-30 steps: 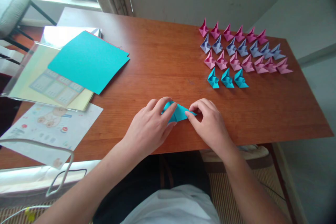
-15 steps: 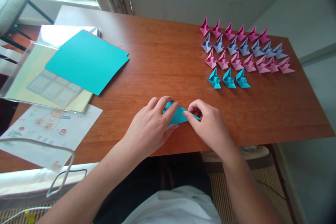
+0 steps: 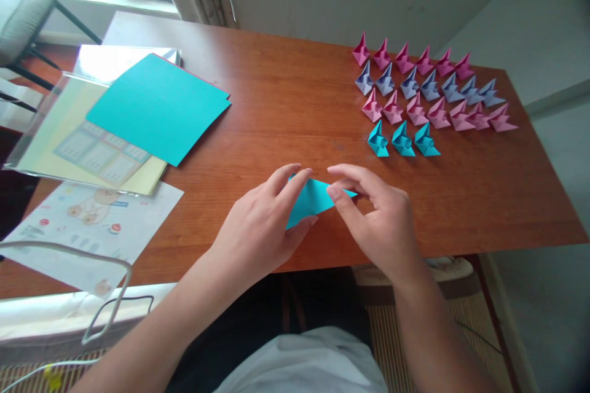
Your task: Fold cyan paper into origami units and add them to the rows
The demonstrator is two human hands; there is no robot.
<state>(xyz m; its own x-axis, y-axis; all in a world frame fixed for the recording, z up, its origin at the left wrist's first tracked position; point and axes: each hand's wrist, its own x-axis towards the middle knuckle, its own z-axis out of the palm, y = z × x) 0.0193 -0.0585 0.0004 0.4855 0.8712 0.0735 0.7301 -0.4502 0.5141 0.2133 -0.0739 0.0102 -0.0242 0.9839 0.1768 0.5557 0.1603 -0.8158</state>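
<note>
Near the table's front edge is a folded piece of turquoise paper (image 3: 313, 198), its narrow point to the right. My left hand (image 3: 267, 212) grips its left part, fingertips along the far side and thumb along the near side, hiding that end. At the pointed end is my right hand (image 3: 380, 215), index finger and thumb apart; the thumb overlaps the paper, and whether it presses on it I cannot tell. Beyond the hands stand finished turquoise origami pieces (image 3: 402, 140) in a short row, behind them rows of pink origami (image 3: 417, 110), lavender origami (image 3: 429, 85) and magenta origami (image 3: 424, 61).
On the left lie turquoise sheets (image 3: 159, 107) over a clear plastic sleeve (image 3: 34, 135) with yellow paper. A white printed sheet (image 3: 138, 221) with a bear lies nearer me, and a grey cable (image 3: 69, 248) crosses it. The wooden table (image 3: 276, 98) reaches toward a wall.
My right hand has loosened from its pinch on the paper's right part, its index finger lifting away from the thumb. The paper's point has swung slightly up and right.
</note>
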